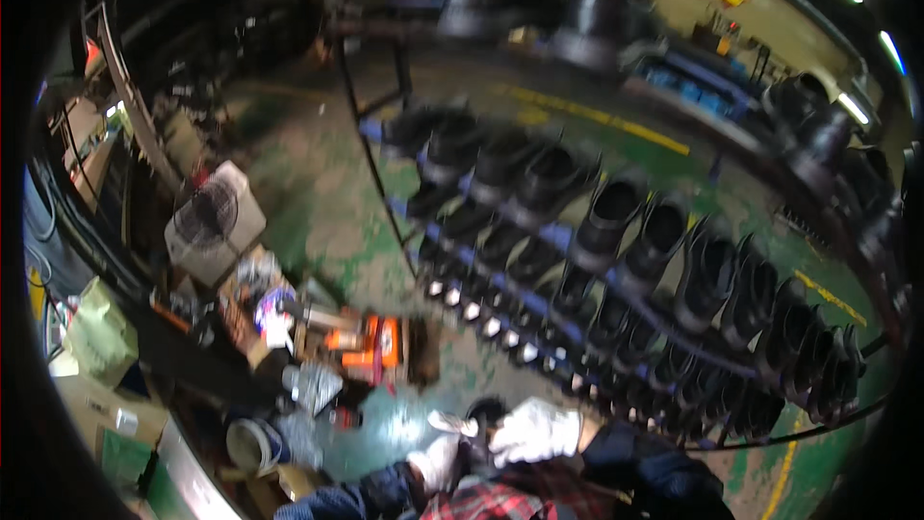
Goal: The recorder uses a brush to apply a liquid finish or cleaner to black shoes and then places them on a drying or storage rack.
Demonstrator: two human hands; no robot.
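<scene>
From the head camera we look down on our two hands in white work gloves at the lower edge of the picture. Our right hand is curled over the top of a black boot and seems to clutch it, though blur hides the fingers. Our left hand sits just below and to the left, against the same boot; whether it grips or only steadies it we cannot tell. The boot lies low in the middle, just above our dark sleeves and a bit of red plaid cloth.

Beyond our hands a metal rack slants across the green floor, hung with rows of black boots. To the left stand a white box fan, an orange box and a white bucket amid clutter
</scene>
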